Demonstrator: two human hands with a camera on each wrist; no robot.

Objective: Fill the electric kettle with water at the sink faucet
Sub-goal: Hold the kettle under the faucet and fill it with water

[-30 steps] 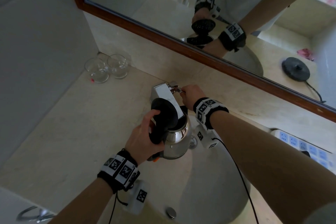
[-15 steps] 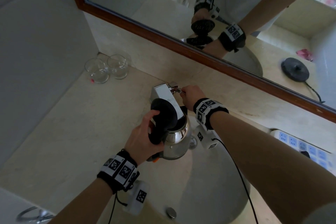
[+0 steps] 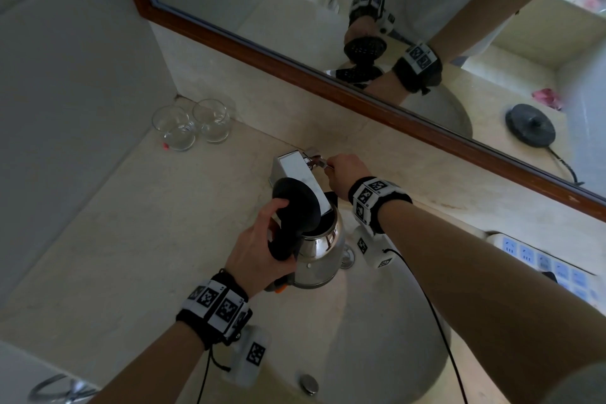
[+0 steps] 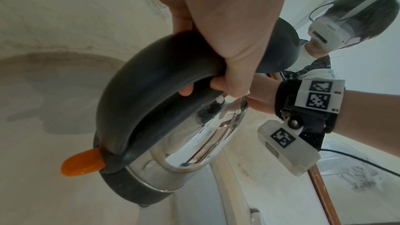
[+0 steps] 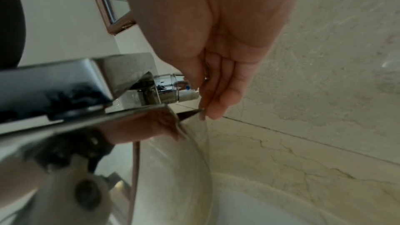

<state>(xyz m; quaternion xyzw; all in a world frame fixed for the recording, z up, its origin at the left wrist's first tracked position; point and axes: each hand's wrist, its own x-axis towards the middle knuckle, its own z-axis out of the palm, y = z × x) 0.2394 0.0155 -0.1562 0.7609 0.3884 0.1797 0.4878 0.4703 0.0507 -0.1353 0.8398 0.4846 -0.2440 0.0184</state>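
The steel kettle (image 3: 323, 251) hangs over the sink basin (image 3: 387, 348) with its black lid (image 3: 296, 203) tipped open. Its mouth sits under the flat chrome faucet spout (image 3: 296, 170). My left hand (image 3: 259, 246) grips the kettle's black handle (image 4: 151, 95), fingers curled round it; an orange switch (image 4: 83, 162) sticks out below. My right hand (image 3: 344, 170) reaches to the right side of the faucet. There its thumb and fingers (image 5: 216, 109) pinch the chrome faucet handle (image 5: 175, 90) and its thin lever. I cannot tell whether water is running.
Two empty glasses (image 3: 191, 125) stand in the back left corner of the beige counter (image 3: 137, 239). A white power strip (image 3: 541, 261) lies to the right of the basin. A wood-framed mirror (image 3: 295, 52) runs close behind the faucet. A drain knob (image 3: 308, 384) sits at the basin's near rim.
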